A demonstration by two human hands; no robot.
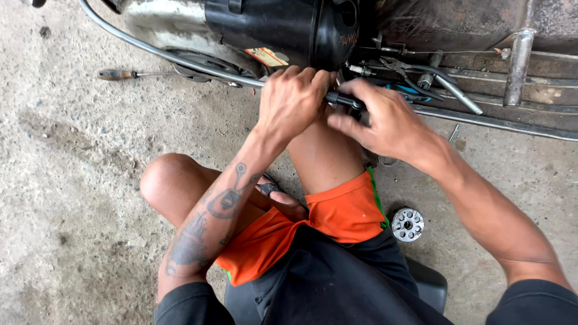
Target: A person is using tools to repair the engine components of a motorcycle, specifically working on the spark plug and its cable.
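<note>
Your left hand (293,101) and right hand (385,120) both grip the slim black metal tool (344,100), tight against the black cylindrical housing (283,27); bare concrete floor (72,180) lies open leftward.

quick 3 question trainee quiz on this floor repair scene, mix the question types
1. True or false: both hands meet at the black handle under the black cover.
2. Which lies on the concrete left of the left hand? A) screwdriver B) hammer C) paint can
3. Fill in: the round metal disc lies beside the person's ____ shorts.

Key: 1 true; 2 A; 3 orange. The right hand grips the handle's end.
</note>
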